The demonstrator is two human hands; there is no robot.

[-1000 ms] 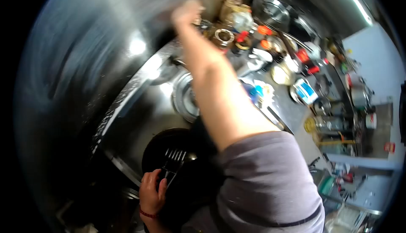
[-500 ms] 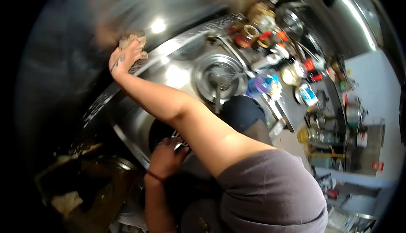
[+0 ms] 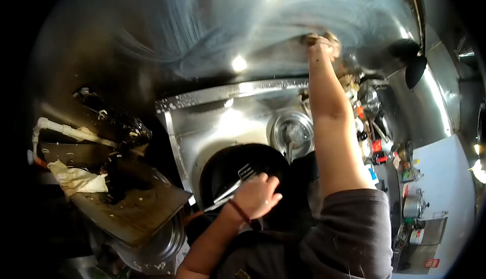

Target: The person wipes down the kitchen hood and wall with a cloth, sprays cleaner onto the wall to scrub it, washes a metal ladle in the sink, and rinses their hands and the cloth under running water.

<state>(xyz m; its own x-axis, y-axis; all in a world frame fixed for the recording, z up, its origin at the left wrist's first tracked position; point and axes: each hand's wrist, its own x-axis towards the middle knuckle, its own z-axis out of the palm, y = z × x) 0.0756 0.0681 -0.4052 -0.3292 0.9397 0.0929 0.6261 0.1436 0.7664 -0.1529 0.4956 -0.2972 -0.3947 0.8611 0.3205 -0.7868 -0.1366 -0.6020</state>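
My right hand [image 3: 320,49] is high on the stainless-steel wall [image 3: 217,31], closed around a tan, crumpled cloth [image 3: 332,45] pressed to the metal. Whitish streaks curve across that wall. Low in the middle, my left hand [image 3: 255,195], with a dark red bracelet at the wrist, hovers at the near side of a black wok [image 3: 212,170], fingers apart. Beside it lies a slotted metal turner [image 3: 247,170], its handle running left past the hand; whether they touch is hard to tell. The wok sits in a steel sink [image 3: 195,137].
A metal bowl [image 3: 299,126] with a ladle-like handle stands in the sink's right part. On the left, a dirty brown board [image 3: 136,213] overhangs a round metal pot, near a white pipe [image 3: 66,129] and a pale rag [image 3: 78,178]. Bottles and jars crowd the right counter.
My right hand and the cloth have gone from the sink's back ledge at left up to the wall at right. The view has turned, and my left hand now shows over the wok.
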